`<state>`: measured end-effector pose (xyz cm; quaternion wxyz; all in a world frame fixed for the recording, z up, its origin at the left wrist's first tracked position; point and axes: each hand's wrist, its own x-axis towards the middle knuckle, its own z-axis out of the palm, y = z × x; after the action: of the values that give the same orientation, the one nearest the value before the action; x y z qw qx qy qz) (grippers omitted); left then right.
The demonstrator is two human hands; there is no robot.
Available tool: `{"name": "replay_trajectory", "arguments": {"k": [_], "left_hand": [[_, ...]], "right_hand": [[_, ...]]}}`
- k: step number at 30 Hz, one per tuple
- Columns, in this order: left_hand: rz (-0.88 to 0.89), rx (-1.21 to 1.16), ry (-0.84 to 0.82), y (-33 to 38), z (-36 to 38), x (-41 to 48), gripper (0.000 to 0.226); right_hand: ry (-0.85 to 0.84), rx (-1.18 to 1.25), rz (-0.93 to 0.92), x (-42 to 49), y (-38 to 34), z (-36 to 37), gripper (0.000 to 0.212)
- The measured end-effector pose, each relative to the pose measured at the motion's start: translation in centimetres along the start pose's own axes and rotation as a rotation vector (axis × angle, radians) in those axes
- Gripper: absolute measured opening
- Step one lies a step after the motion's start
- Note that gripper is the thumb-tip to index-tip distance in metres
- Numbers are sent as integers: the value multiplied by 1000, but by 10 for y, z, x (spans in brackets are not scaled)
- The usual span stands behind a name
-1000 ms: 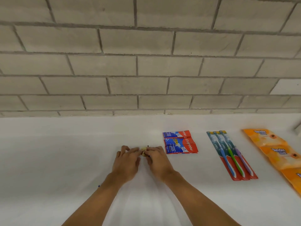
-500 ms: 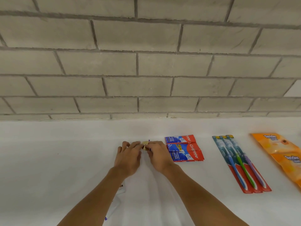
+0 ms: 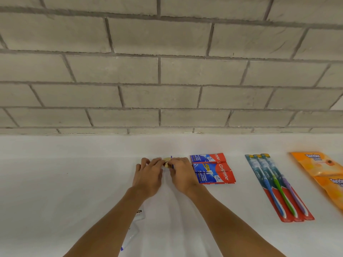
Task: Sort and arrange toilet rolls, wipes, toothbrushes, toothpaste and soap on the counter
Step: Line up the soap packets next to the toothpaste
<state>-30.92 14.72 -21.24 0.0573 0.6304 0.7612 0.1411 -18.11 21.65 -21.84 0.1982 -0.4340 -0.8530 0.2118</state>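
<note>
My left hand (image 3: 148, 175) and my right hand (image 3: 182, 173) lie side by side on the white counter (image 3: 65, 182), fingers bent over a small white soap pack (image 3: 167, 162). Only its gold label and a blue edge show between the fingertips. Right of my right hand lie two red and blue toothpaste boxes (image 3: 211, 167), close together. Farther right are three carded toothbrushes (image 3: 278, 186), blue, green and purple, in a row. Orange wipes packs (image 3: 323, 171) lie at the right edge.
A grey brick wall (image 3: 167, 71) rises behind the counter. A white packet (image 3: 137, 225) lies partly under my left forearm near the front. The counter's left half shows only white surface.
Both hands have slid the soap pack a little farther from me, level with the toothpaste boxes. The white packet under my left forearm has come into view.
</note>
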Motion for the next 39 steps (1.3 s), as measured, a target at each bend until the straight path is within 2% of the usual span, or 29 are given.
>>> {"name": "replay_trajectory", "arguments": {"k": [9,14,19,23,28,32,39], "left_hand": [[-32,-238,90,-9,-10,-14,40],[-80,-257,117,-27,-24,-37,32],[-109,-272,114,-40,-39,-70,29],[-132,-288,107,-46,-43,-97,29],[-209,-288,94,-48,-40,-129,32],[-250,-311,93,-47,-36,-147,32],[-98,-253,102,-40,-36,-145,28]], "right_hand": [[34,84,-3,-17,-9,-1,33],[25,164,-99,-47,-24,4,23],[-43,193,-158,-76,-46,8,23],[-126,183,-210,-93,-64,11,27],[-179,26,-379,-116,-70,14,48],[-134,-39,-397,-124,-68,23,39],[56,68,-279,-118,-70,29,25]]}}
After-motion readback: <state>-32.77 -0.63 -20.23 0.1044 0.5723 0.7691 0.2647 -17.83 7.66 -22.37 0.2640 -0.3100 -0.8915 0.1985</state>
